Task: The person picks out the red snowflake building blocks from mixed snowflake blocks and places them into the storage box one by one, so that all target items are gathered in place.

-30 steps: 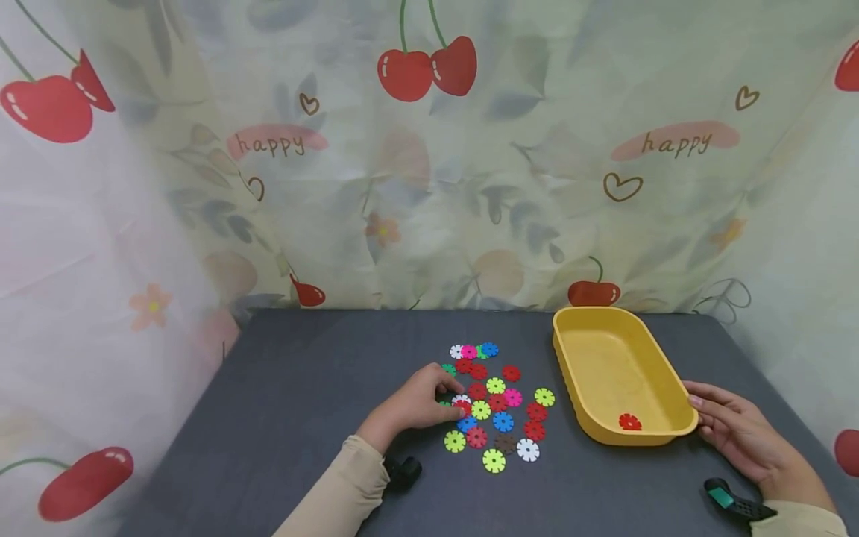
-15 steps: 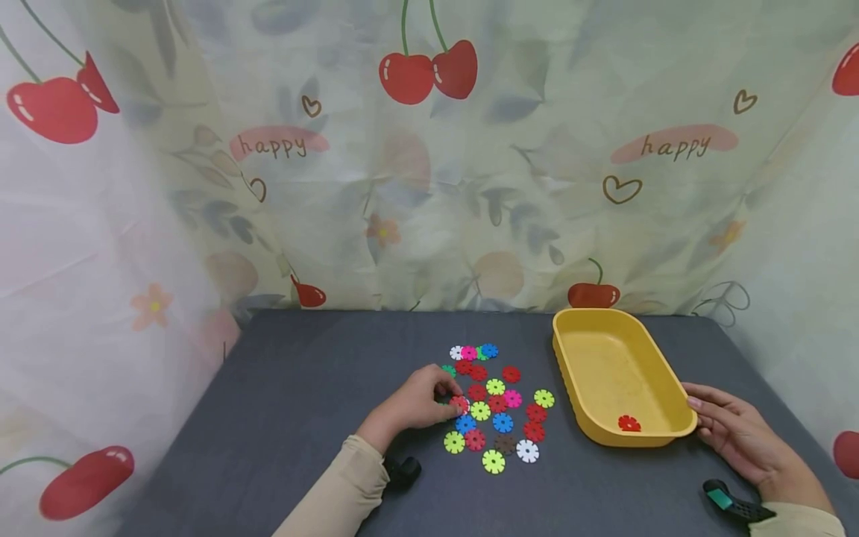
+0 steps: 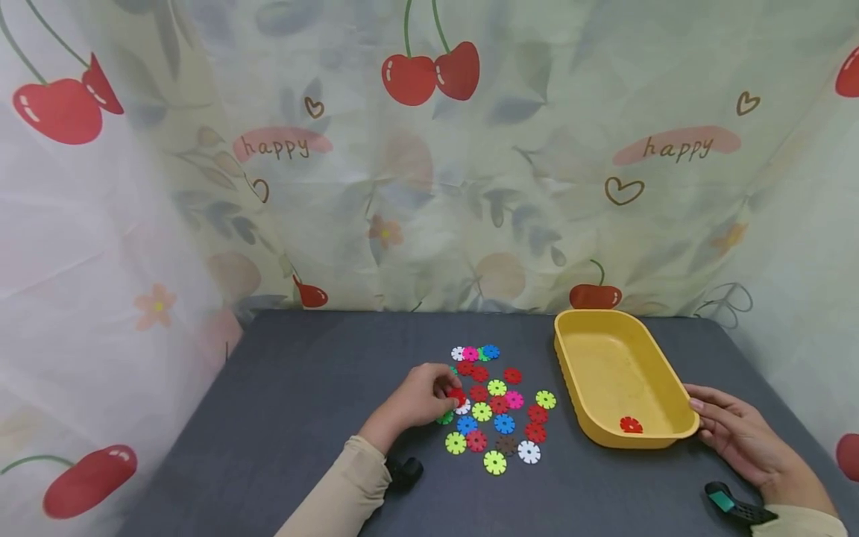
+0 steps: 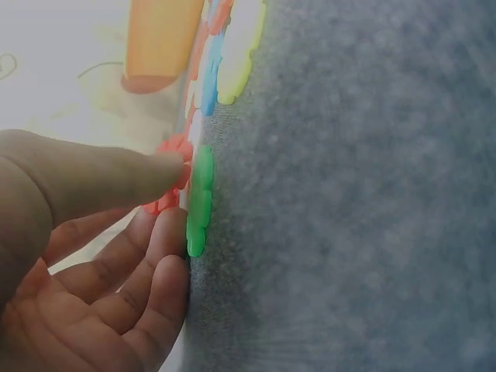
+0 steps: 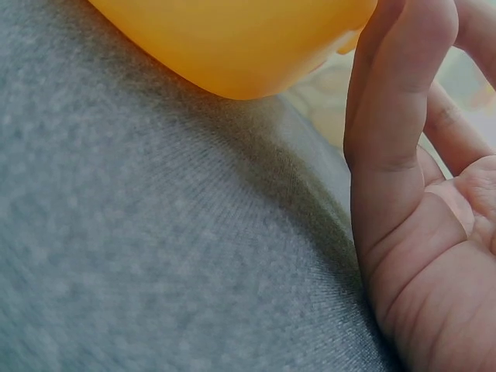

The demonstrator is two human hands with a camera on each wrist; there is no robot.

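My left hand (image 3: 417,397) pinches a red notched plastic disc (image 3: 456,396) between thumb and fingers, just above the left side of the scattered discs. In the left wrist view the red disc (image 4: 183,147) shows beside my thumb, with a green disc (image 4: 201,203) close to the fingertips. My right hand (image 3: 748,432) rests with extended fingers and thumb against the near right side of the yellow plastic tray (image 3: 607,358). One red disc (image 3: 631,424) lies inside it. In the right wrist view, fingers stand beside the tray wall (image 5: 248,54).
Several notched discs in yellow, blue (image 3: 505,424), red, white (image 3: 529,452), pink and brown lie flat, some overlapping, left of the tray. The dark grey tabletop (image 3: 288,418) ends at a printed curtain (image 3: 429,224). A thin cord hangs at the back right.
The red disc has come up from the white and blue discs and tilted in my left fingers, uncovering them. My right hand stays at the tray.
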